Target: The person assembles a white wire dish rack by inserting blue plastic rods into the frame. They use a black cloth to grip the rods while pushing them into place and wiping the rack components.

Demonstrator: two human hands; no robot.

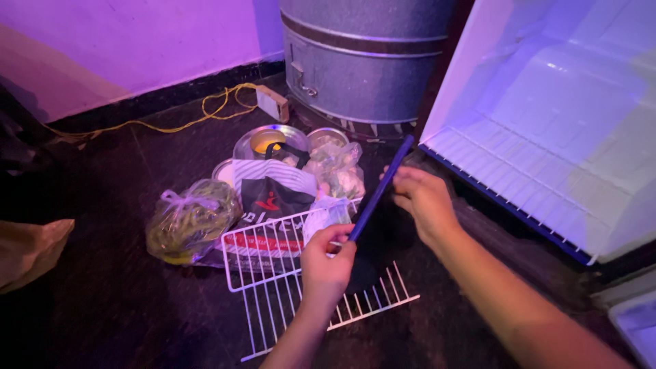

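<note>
My left hand (326,260) grips the near end of a long dark blue strip (380,188), and my right hand (422,198) holds the strip nearer its far end. The strip slants up toward the open fridge (547,123). Under my left hand a white wire shelf (273,273) lies on the dark floor.
A bag of green vegetables (188,220), a dark printed bag (273,191), a clear bag of food (338,171) and metal bowls (270,140) sit on the floor. A large metal drum (362,61) stands behind them. A yellow cable (171,123) runs along the wall.
</note>
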